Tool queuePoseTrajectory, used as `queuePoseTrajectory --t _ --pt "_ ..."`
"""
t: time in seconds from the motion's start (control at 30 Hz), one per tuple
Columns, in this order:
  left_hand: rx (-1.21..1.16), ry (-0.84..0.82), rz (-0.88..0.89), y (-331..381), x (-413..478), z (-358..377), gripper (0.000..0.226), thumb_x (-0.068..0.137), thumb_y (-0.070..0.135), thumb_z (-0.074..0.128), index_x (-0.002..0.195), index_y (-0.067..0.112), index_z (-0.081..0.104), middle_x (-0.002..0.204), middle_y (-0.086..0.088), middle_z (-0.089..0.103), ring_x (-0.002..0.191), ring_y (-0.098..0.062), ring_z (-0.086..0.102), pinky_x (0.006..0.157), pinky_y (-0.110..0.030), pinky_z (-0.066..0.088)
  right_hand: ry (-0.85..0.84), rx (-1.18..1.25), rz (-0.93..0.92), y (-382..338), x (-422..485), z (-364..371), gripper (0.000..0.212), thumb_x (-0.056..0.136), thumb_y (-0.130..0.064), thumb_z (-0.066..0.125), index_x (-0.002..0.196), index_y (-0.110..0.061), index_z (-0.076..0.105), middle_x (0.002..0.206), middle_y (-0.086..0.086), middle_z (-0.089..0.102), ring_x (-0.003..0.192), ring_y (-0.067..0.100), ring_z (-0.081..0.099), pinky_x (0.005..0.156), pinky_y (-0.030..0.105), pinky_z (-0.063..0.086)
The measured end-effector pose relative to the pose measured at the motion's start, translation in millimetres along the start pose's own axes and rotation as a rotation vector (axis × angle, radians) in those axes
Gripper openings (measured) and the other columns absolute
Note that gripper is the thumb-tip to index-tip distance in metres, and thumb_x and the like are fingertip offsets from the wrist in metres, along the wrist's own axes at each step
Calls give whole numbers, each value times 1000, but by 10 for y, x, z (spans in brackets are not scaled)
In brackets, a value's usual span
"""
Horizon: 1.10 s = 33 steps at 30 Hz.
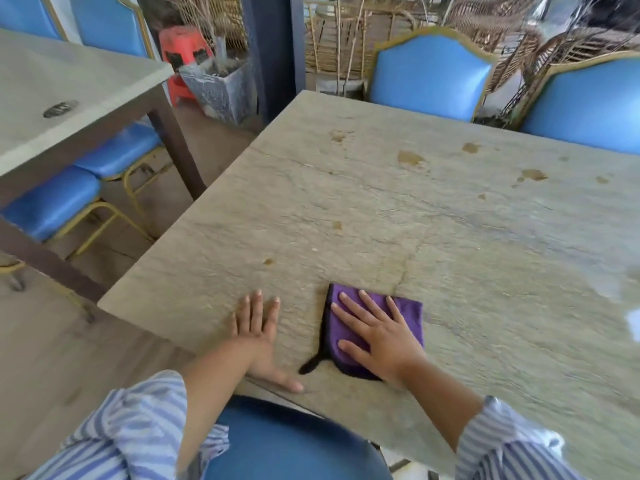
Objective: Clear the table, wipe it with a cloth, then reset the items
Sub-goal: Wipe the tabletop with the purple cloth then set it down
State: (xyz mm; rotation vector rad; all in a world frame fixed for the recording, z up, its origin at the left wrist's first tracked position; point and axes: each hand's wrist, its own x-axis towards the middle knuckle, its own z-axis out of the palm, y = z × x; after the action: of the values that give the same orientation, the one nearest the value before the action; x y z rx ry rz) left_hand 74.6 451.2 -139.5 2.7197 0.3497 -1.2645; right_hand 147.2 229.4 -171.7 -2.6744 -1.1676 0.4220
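From my feed, the right hand (pixel 379 336) lies flat with its fingers spread on the purple cloth (pixel 374 327), pressing it onto the stone-look worktop (pixel 450 244) near the front edge. The cloth is folded into a rough square with a dark trim along its left side, and a black loop (pixel 311 364) trails from its near corner onto the stone. The left hand (pixel 261 336) rests palm-down on the bare surface just beside the cloth, fingers spread and thumb pointing along the near edge — it holds nothing and does not touch the fabric.

I see both forearms coming out of striped blue-and-white sleeves (pixel 138 427). Brownish stains (pixel 410 158) dot the far half of the worktop, with smaller spots nearer the middle; on the right the surface looks shiny, though I cannot tell whether that is wetness or glare.

Two blue chairs with gold frames (pixel 429 77) stand at the far side, and a blue seat (pixel 294 445) shows at the near edge below the arms. To the left, well apart, a second table (pixel 69 81) has more blue chairs tucked under it — a red stool (pixel 183 50) and a grey planter (pixel 221 88) stand beyond.
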Motion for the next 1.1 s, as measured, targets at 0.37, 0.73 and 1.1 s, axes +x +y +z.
queuePoseTrajectory --t 0.37,0.73,1.1 --pt "-45 -26 76 -64 -44 -33 147 16 96 33 112 25 -54 123 -14 -62 120 -36 -52 108 -54 -23 78 39 206 -88 356 15 63 89 -60 16 146 -42 -1 155 -19 -9 145 15 -12 114 49 -10" --pt "10 -26 74 -79 -2 -24 132 66 78 56 118 19 -50 122 -15 -59 120 -35 -51 108 -52 -22 116 26 448 289 251 -103 61 93 -57 22 146 -42 -1 155 -18 -9 145 15 -13 115 51 -6" --pt "-37 394 160 -1752 109 -131 83 66 83 -7 137 46 -27 141 9 -47 137 -16 -35 112 -45 -16 146 35 565 -386 1017 -6 62 94 -56 22 148 -36 -2 157 -15 -8 146 17 -10 116 54 -3"
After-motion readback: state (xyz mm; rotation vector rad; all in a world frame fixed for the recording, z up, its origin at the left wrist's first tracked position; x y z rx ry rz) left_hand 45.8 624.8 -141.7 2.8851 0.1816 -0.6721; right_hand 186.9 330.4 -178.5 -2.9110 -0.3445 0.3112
